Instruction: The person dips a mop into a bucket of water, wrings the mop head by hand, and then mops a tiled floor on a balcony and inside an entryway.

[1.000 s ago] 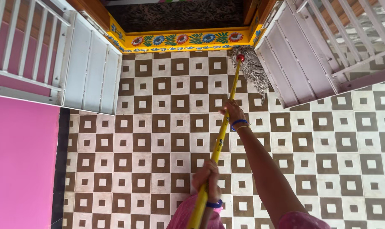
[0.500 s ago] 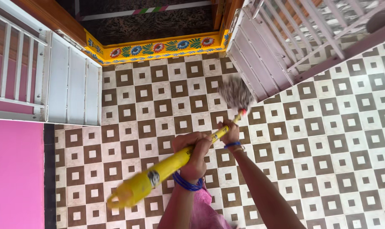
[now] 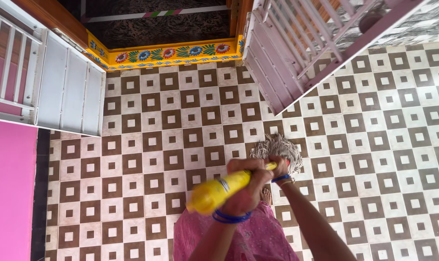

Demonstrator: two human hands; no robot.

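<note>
Both hands are holding one yellow mop handle [image 3: 219,189]. The left hand [image 3: 246,186] is wrapping tight around the handle near its top end, which is pointing up toward the camera. The right hand [image 3: 279,166] is gripping the same handle a little lower down, just past the left hand, so the two hands are sitting close together. The one stringy mop head [image 3: 276,147] is lying on the floor [image 3: 180,125] right beyond the right hand, close to a bare foot [image 3: 266,195]. Blue bangles [image 3: 229,217] are ringing the left wrist, and more are showing on the right wrist. The floor is showing brown and white square tiles. Two white doors are standing open, the left door [image 3: 69,89] and the right door [image 3: 277,63]. One yellow doorstep [image 3: 166,53] with painted flowers is running between them at the far edge of the floor. A pink wall [image 3: 9,188] is standing along the floor's left edge.
</note>
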